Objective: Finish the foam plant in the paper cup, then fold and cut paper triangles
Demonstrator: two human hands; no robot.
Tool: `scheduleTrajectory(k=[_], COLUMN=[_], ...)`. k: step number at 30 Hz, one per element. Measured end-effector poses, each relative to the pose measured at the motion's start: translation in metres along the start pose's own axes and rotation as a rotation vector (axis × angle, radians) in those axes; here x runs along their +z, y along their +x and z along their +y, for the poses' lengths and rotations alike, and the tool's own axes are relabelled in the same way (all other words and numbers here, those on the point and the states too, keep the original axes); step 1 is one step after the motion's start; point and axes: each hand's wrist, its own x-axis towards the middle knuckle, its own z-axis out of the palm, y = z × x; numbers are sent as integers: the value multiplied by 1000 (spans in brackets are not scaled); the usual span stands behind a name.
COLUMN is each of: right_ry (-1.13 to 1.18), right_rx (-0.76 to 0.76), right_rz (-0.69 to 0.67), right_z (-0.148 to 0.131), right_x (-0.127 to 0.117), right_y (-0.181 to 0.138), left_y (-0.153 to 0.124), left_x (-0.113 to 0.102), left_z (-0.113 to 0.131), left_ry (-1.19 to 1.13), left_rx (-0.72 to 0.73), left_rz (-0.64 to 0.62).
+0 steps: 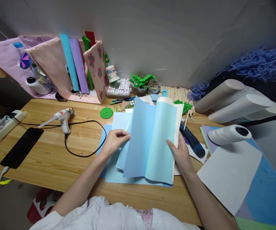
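Note:
A stack of light blue paper sheets [147, 140] lies on the wooden table [56, 153] in front of me, with several sheets lifted and fanned like pages. My left hand [115, 140] pinches the left edge of a raised blue sheet. My right hand [181, 153] grips the right side of the stack, thumb on the pale turquoise sheet, fingers behind the white and cream sheets. More blue sheets lie flat underneath.
A hot glue gun [62, 118] with its black cord [85, 150] lies left, beside a black phone [21, 147] and power strip [1, 126]. Wooden sticks [176, 94], a marker box [118, 88], green scraps [141, 80], paper rolls [228, 134] and large sheets [233, 172] crowd the back and right.

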Motion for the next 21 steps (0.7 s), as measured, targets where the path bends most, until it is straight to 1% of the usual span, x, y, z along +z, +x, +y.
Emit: scheduleTrajectory(k=[3,5,8,10,16,21], right_ry=[-2,-3,1,1,-10,-4], right_rx=[6,12,16,10,15,3], right_rz=[21,23,28,30,25,23], right_z=[-2,-3,-3,-3,-3,-1], right_x=[0,0,0,0,0,0], right_y=[0,-1,-1,-1,-1,-1], left_y=[3,4,4,4,4,4], left_x=[1,2,2,1,-3,0], left_z=[-8,-13,-15,-16,-17,-18], left_ry=[-34,-11,42,37,-73,-163], left_rx=[47,61,37,22,-42,-102], left_rz=[122,146,110,82,86,27])
